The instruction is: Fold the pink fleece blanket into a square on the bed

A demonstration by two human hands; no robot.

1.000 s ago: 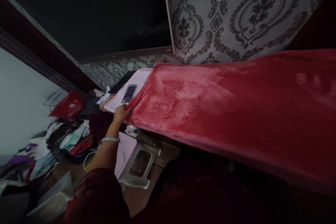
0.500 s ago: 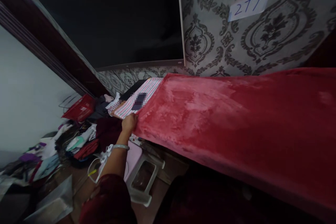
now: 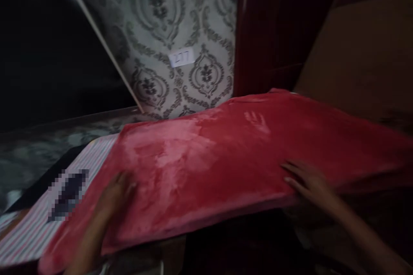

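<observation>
One bare left hand (image 3: pixel 114 195) is being rested on the wide, soft red cloth (image 3: pixel 232 159), its grip too blurred to tell; the bare right hand (image 3: pixel 308 180) is being rested open. Most cloth is being shown flat; small wrinkles (image 3: pixel 251 99) are being left at the back.

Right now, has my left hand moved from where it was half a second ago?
Yes. Judged against the dark screen, your left hand has moved right, from the red cloth's left edge to over its upper surface.
</observation>
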